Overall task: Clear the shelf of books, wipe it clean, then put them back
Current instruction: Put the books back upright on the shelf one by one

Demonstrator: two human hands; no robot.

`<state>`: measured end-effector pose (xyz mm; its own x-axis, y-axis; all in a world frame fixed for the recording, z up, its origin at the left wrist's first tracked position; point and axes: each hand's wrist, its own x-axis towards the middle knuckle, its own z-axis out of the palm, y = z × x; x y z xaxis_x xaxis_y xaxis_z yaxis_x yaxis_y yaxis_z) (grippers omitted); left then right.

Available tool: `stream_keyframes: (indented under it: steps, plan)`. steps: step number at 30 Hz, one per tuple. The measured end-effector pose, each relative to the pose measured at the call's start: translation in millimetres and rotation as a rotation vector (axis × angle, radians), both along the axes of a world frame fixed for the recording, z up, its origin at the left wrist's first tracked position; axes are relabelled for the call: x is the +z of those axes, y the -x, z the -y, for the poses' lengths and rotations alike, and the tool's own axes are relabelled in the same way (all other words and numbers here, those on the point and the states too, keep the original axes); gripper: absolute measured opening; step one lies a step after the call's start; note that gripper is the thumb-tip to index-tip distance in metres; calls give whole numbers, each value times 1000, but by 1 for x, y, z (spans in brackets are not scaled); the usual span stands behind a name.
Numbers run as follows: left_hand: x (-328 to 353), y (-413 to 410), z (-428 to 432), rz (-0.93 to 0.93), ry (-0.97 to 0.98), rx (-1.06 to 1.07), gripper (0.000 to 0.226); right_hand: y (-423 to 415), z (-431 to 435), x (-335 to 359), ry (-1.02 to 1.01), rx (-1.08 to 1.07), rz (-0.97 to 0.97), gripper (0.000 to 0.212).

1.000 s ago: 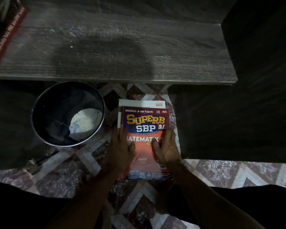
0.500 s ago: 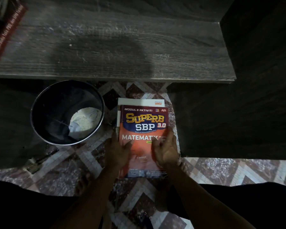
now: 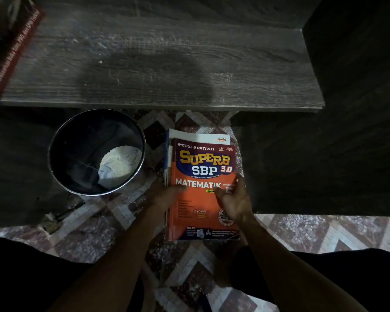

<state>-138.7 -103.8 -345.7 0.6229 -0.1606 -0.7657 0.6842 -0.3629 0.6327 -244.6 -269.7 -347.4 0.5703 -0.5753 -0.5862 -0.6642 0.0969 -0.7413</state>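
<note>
A stack of books lies on the patterned floor below the dark wooden shelf (image 3: 167, 64). On top is an orange "Superb SBP 3.0 Matematik" book (image 3: 200, 172), with a white book (image 3: 198, 137) showing beneath it. My left hand (image 3: 164, 194) grips the stack's left edge, thumb across the cover. My right hand (image 3: 234, 199) grips the right edge with curled fingers. The shelf board is bare in its middle and right parts.
A black bucket (image 3: 52, 143) with a pale cloth (image 3: 119, 163) inside stands on the floor left of the stack. A few books (image 3: 14, 46) lean at the shelf's far left. A dark cabinet side panel (image 3: 358, 86) rises on the right.
Both hands slid from the middle of the orange cover outward to the stack's left and right edges, uncovering the word "Matematik". The stack has stayed where it was.
</note>
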Motion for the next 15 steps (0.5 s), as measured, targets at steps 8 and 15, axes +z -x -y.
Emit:
stream_keyframes:
  steps: [8, 15]
  plan:
    - [-3, 0, -3, 4, 95, -125, 105, 9, -4, 3, -88, -20, 61, 59]
    - [16, -14, -11, -158, 265, -171, 52, 13, 4, 9, -121, -47, 29, 45]
